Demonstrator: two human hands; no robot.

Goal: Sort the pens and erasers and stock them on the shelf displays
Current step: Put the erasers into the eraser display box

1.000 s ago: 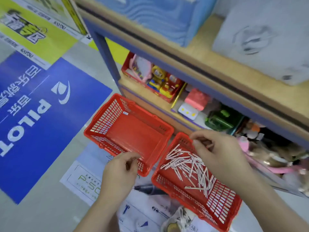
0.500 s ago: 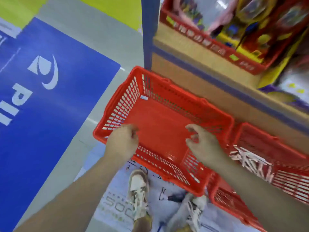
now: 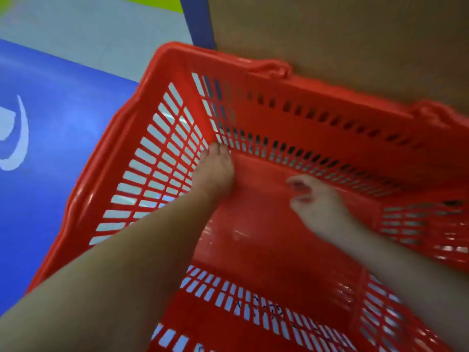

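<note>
- Red basket (image 3: 228, 57) on the floor (image 3: 101, 26), far rim against the shelf base (image 3: 330, 34).
- Left hand (image 3: 213, 171) in the basket's far-left inner corner, fingertips bunched; cannot tell if they pinch anything.
- Right hand (image 3: 317, 204) over the basket bottom, blurred, fingers loosely curled, holding nothing.

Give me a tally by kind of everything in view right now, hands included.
Red basket: 1 (red mesh at lower right may be a second; cannot tell)
Hands: 2, left hand at its far-left inner corner, right hand over its floor
Blue shelf post: 1
Blue floor graphic: 1
Total: 5
</note>
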